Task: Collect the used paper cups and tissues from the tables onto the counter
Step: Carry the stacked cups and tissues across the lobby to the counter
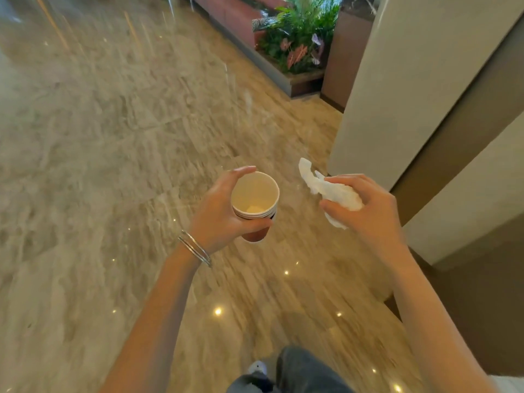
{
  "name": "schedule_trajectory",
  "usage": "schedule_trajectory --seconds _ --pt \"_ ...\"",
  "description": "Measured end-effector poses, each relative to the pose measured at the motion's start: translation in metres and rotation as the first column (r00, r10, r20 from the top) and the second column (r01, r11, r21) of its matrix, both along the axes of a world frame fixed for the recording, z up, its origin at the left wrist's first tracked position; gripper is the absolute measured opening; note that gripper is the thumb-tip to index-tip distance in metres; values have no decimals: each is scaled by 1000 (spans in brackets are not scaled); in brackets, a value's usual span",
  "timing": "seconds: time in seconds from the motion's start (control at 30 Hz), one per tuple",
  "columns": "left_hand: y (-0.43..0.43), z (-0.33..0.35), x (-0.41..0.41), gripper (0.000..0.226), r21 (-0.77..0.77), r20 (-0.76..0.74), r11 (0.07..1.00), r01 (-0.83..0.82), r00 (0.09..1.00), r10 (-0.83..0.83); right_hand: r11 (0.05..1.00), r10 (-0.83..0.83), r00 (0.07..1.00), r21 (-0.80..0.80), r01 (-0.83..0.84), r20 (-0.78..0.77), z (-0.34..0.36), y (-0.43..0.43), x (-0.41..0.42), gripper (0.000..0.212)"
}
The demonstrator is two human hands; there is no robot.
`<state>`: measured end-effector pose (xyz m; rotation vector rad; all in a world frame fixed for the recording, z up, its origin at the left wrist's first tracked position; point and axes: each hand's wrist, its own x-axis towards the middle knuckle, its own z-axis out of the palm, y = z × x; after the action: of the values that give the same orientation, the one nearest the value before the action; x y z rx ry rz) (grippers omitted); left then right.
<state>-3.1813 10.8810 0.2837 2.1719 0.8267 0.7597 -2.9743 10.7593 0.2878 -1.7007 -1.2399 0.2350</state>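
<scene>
The left hand (218,219) wrapped its fingers (256,224) around stacked paper cups (255,202); the right hand (368,211) clutched a crumpled tissue (331,192) above the marble floor (113,137).

Warm glare, motion-blurred floor (113,137)

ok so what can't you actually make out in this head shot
- Counter and tables: none in the head view, outside the frame.
- How many cups are in the stack of paper cups: the left hand covers the sides; only a few rims show.
- Whether the tissue is one sheet or several: crumpled inside the right hand.
- Floor detail: motion blur.
- Planter: cut off at the top edge.
</scene>
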Motion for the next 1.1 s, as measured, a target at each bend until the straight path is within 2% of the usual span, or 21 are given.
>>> schedule_trajectory --seconds 0.37,0.67,0.77,0.9,1.1 --pt "227 -21 114 89 -47 70 997 65 996 -61 998 -58 998 17 58 -14 -16 211 110 31" --pt "412 13 241 90 5 94 996 86 992 -86 994 -102 993 42 100 66 21 389 234 36" --pt "467 16 281 89 8 93 993 120 988 -121 990 -139 987 49 135 76 24 436 269 36" --pt "542 14 336 88 3 97 984 180 979 -180 981 -185 983 58 184 3 20 498 314 33" --pt "669 19 424 89 63 73 953 297 951 -302 950 -297 955 94 296 -6 18 608 382 34"
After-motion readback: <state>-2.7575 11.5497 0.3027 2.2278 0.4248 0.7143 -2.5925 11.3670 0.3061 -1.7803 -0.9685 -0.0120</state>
